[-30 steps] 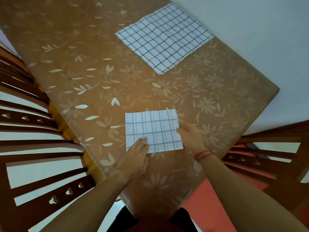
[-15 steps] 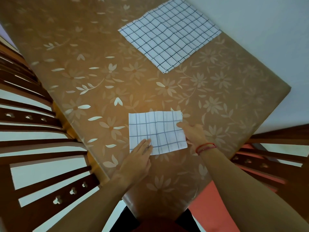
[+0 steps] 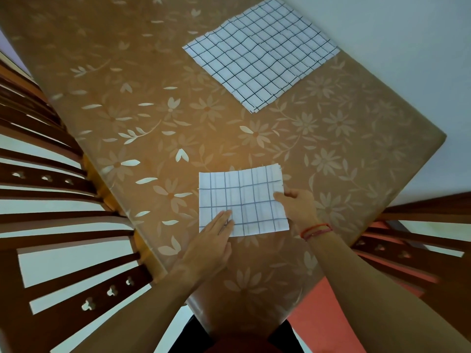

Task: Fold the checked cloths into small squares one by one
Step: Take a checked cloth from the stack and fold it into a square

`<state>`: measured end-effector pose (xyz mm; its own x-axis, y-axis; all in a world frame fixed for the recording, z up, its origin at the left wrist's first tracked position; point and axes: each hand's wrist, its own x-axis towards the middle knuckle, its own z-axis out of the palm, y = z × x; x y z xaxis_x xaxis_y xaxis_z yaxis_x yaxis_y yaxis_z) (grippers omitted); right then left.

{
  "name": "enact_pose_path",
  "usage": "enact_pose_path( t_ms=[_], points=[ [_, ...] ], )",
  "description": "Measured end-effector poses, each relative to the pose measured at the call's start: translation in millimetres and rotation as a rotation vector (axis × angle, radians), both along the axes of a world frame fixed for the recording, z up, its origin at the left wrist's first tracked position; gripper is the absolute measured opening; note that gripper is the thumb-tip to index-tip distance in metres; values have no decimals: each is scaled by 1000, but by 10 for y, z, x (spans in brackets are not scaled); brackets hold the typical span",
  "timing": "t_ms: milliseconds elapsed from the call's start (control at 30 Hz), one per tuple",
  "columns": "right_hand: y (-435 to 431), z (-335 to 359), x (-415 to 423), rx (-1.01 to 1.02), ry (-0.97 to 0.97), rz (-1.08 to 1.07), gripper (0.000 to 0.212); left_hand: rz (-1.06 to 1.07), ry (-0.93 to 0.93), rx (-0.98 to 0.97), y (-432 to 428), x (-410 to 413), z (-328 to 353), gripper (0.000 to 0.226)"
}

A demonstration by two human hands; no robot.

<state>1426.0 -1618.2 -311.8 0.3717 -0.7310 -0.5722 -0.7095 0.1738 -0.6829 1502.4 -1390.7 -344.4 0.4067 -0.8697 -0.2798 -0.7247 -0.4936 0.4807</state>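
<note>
The folded cloth, white with thin dark checks, lies flat on the near part of the table, which has a brown cover with pale flowers. The left hand rests on its near left part with straight fingers, pressing it down and holding nothing. The right hand is at the right edge of this cloth. Its thumb lies on top and the other fingers curl at the edge, so it pinches that edge. A red thread bracelet is on the right wrist.

The unfolded cloths lie spread at the far side of the table, well apart from the hands.

Compared with one second ago, the right hand is nearer the middle of the right edge, with the thumb further onto the cloth. The left hand stays in the same place.
</note>
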Motion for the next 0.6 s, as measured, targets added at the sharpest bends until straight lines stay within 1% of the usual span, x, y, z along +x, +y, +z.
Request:
enact_pose_path(
  t_ms=[67,133,200,267,300,367,433,500,533,600],
  points=[
    [54,28,-54,11,-52,-46,18,4,-8,-30,-46,9,35,59],
    [116,63,-123,44,-109,-150,19,-3,-72,-51,-90,17,60,59],
    [178,90,-204,122,-166,-271,22,-14,-134,-105,-136,9,68,57],
    [245,115,-275,202,-209,-392,24,-21,-167,-174,-182,-17,70,50],
    [285,132,-309,246,-233,-458,23,-28,-177,-189,-201,-29,70,48],
    [391,170,-361,356,-286,-548,14,-29,-179,-179,-227,-53,54,52],
    [517,197,-412,490,-336,-548,2,-11,-102,-110,-243,-81,43,63],
    [636,225,-471,615,-369,-484,4,16,-34,-36,-245,-103,34,72],
    [681,231,-506,650,-376,-443,4,12,-36,3,-241,-110,40,73],
    [722,208,-594,654,-349,-343,17,-4,-59,51,-205,-123,29,72]
  ],
)
